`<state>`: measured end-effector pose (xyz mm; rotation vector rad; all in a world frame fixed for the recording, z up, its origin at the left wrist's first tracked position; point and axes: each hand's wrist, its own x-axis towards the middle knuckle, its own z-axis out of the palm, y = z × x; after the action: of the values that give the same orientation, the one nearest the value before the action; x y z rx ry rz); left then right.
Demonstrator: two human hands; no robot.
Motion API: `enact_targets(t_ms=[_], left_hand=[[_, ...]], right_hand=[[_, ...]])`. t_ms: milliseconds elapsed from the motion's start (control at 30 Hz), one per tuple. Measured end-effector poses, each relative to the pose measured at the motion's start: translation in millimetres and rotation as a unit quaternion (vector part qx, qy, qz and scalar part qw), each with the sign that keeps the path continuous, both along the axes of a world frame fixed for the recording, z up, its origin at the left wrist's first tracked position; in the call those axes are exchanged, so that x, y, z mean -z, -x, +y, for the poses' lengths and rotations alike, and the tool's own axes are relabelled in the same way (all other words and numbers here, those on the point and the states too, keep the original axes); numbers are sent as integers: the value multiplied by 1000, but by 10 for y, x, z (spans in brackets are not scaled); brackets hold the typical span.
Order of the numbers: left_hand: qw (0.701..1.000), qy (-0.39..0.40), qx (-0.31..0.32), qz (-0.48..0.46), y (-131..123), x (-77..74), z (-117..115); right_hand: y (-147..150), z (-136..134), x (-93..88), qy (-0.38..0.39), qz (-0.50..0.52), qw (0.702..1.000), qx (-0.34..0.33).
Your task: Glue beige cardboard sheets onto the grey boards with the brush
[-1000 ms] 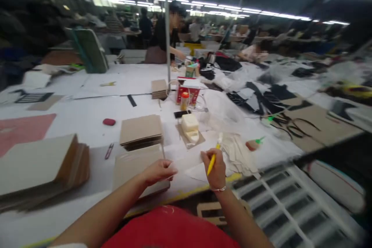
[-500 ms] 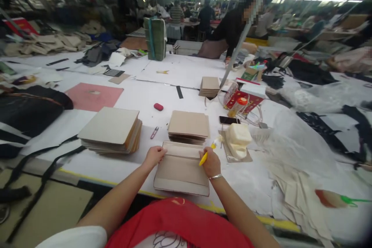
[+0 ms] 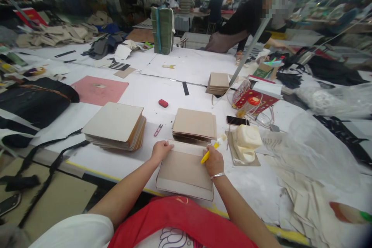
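Observation:
In front of me on the table's near edge lies a brown cardboard panel (image 3: 186, 168) with pale strips along its far and near edges. My left hand (image 3: 161, 151) pinches its far left corner, thumb on the pale strip. My right hand (image 3: 214, 161) is closed around a yellow-handled brush (image 3: 205, 157) and rests at the far right corner; its fingertips are partly hidden. The brush's whitish tip points away to the right. Beyond the panel stands a stack of brown boards (image 3: 194, 121). To the right, a cream-coloured tub (image 3: 247, 139) sits on a smeared board.
A taller board stack (image 3: 114, 124) stands left, with pink thread snips (image 3: 158, 130) beside it. Farther off are a red oval case (image 3: 163, 103), a phone (image 3: 237, 120) and a small board stack (image 3: 217, 82). A slanted metal pole (image 3: 255, 42) rises near a co-worker (image 3: 241, 27). Fabric strips (image 3: 308, 197) lie right.
The view has shifted, so most things sit farther right. The far pale strip, earlier showing a dark line along its edge, now looks flatter. Across the table, the co-worker's arm reaches out to the right.

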<state>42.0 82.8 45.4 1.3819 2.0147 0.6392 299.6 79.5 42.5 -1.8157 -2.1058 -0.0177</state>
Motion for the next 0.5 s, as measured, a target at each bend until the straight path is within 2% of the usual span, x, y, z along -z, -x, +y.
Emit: enact_targets(t_ms=[500], left_hand=[[999, 16, -1, 37, -43, 6, 4]], right_hand=[[-6, 12, 16, 46, 35, 998, 39]])
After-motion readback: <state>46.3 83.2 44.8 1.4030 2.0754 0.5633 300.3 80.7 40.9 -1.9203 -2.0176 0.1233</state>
